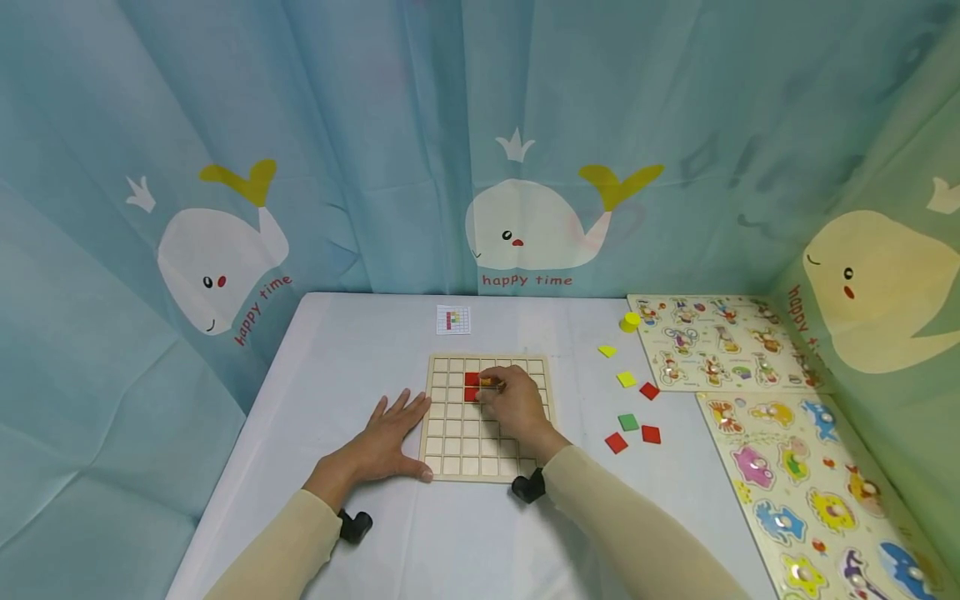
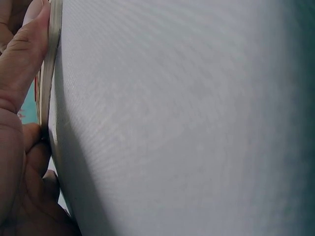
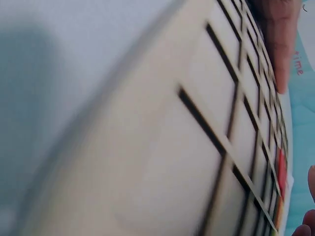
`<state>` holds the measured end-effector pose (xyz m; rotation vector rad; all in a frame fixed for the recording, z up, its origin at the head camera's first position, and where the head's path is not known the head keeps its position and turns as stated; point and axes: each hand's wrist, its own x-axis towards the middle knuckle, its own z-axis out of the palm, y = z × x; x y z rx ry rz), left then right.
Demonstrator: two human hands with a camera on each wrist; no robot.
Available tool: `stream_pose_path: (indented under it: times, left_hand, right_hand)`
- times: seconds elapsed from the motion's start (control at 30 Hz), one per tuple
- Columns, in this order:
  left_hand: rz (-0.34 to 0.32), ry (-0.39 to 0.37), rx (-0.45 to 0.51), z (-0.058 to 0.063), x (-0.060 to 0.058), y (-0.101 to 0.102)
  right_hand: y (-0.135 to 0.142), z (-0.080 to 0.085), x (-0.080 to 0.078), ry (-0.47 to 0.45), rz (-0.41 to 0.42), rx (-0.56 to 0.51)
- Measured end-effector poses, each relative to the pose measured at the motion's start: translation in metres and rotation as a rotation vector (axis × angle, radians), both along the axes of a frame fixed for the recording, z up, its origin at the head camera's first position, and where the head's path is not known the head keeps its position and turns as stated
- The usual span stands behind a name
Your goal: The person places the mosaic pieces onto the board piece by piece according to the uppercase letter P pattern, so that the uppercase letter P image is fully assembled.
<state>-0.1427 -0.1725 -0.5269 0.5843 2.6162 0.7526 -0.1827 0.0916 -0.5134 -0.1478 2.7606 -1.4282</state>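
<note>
Head view: high over the near side of the table, facing forward and down, widest and farthest; takes in gridded board and curtain. Left wrist view: low, rolled sideways, close to the table, board edge at frame left. Right wrist view: rolled, very near, facing across the board. Head and right wrist share board and curtain.

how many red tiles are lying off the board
3: one red tile beside the yellow square, one right of the green tile, one just below it. The right sleeve may hide more.
</note>
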Motion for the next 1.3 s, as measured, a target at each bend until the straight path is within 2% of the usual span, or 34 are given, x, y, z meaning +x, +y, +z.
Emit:
stream_pose_path:
  times: [0.23, 0.53, 1.07, 1.3]
  left_hand:
    - [0.028, 0.003, -0.007, -0.002, 0.001, 0.001]
    - [0.037, -0.005, -0.026, -0.003, 0.001, 0.003]
    - [0.029, -0.002, -0.039, -0.005, -0.001, 0.002]
    - [0.027, -0.001, -0.023, -0.005, 0.000, 0.001]
  right_hand:
    - [0.026, 0.014, -0.003, 0.012, -0.030, 0.000]
    - [0.078, 0.026, 0.001, 0.019, -0.096, 0.042]
    - [0.180, 0.035, 0.035, 0.002, -0.189, 0.110]
    - [0.216, 0.029, 0.055, -0.085, -0.219, 0.152]
